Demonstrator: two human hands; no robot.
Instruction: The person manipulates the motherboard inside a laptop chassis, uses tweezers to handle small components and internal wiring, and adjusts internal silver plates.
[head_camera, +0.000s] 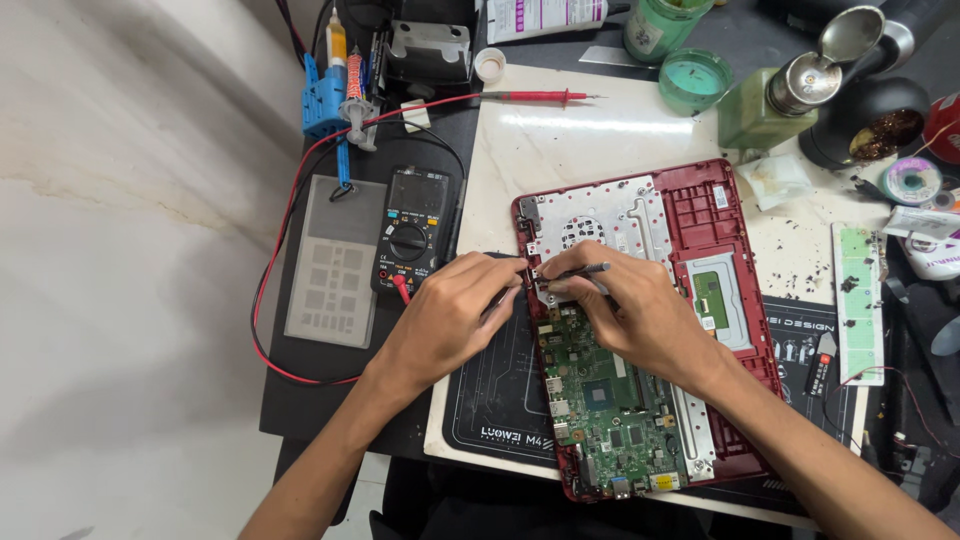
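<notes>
Left hand (450, 315) steadying fragile green circuit board (600, 400) in stiff red plastic laptop shell (700, 205); right hand (625, 310) pinching thin dark tool (590, 268); likely best held by edges.

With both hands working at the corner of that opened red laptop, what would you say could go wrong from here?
1. The right hand holds a thin dark tool close over the bare green circuit board; a slip might scratch components.
2. The left hand rests beside the multimeter and its red lead; a nudge could drag the wire across the work.
3. Dark crumbs lie scattered on the white mat and could fall into the open red laptop shell.
</notes>
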